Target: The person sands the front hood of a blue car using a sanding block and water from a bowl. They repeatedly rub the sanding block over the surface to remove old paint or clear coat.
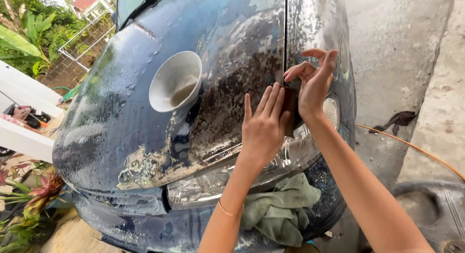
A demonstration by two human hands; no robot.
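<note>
Here your left hand (264,124) lies flat, fingers together, against the wet car hood (145,112), touching a dark sponge (289,110); your right hand (312,83) curls loosely over that sponge.

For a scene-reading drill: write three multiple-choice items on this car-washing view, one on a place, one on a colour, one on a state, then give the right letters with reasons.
1. Where does the white bowl sit?
A. on the car hood
B. on the ground
C. in the left hand

2. What colour is the cloth draped on the bumper?
A. red
B. pale green
C. black

3. How is the hood's surface?
A. dry and polished
B. wet with soapy streaks
C. covered by a tarp

Answers: 1 A, the bowl rests tilted on the dark hood, left of both hands. 2 B, the crumpled cloth below the headlight is pale green. 3 B, foam and water streak the paint around the right hand and the dark sponge.
</note>
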